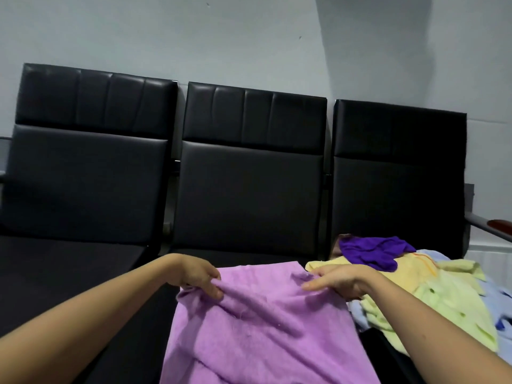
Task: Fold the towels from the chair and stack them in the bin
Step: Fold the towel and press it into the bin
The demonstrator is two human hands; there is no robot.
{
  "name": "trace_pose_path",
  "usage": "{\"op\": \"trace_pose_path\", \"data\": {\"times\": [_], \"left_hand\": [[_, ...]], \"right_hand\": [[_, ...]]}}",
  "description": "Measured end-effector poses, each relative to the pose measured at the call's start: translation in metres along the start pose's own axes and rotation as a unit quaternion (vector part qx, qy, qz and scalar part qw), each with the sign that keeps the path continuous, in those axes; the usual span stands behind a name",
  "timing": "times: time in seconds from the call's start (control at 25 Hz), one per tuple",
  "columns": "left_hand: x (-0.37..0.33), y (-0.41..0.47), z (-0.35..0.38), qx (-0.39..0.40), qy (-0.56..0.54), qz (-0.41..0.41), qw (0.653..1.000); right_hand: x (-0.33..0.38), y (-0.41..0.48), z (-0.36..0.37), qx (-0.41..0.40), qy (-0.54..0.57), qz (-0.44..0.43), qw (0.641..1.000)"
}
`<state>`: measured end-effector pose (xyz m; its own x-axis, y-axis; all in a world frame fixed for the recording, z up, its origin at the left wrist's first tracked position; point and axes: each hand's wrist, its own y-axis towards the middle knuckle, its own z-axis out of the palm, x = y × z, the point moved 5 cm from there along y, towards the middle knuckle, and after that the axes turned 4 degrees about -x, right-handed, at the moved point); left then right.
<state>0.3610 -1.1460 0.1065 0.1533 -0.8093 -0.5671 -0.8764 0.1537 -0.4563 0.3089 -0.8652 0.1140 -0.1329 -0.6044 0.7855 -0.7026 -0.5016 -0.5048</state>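
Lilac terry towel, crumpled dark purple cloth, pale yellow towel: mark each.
Lilac terry towel [257, 328]: head view, its flat middle.
Crumpled dark purple cloth [371, 249]: head view, bunched centre.
Pale yellow towel [407, 268]: head view, upper fold.

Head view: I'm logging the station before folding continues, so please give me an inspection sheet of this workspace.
Surface: row of three black padded seats.
Job's things: lilac towel spread over the middle seat; unfolded pile on the right seat, with yellow towel, dark purple cloth, light green towel, blue towel; bin not seen.
Clutter: nothing seen.
Hands: left hand and right hand each hold the lilac towel near its far edge.
Cables: nothing seen.
Surroundings: pale wall behind; armrest at far right.
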Motion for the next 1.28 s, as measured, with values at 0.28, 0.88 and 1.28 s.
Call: {"op": "trace_pose_path", "data": {"times": [0.28, 0.88, 1.28], "left_hand": [[0.035, 0.057, -0.039, -0.152, -0.079, -0.048, 0.984], [0.066, 0.107, 0.0, -0.454, 0.201, -0.132, 0.858], [0.066, 0.08, 0.025, -0.524, 0.266, -0.06, 0.807]], "right_hand": [[0.025, 0.08, -0.051, -0.355, -0.09, -0.086, 0.927], [-0.016, 0.172, -0.018, -0.361, -0.511, 0.017, 0.78], [-0.032, 0.121, 0.017, -0.45, -0.539, -0.07, 0.708]]}}
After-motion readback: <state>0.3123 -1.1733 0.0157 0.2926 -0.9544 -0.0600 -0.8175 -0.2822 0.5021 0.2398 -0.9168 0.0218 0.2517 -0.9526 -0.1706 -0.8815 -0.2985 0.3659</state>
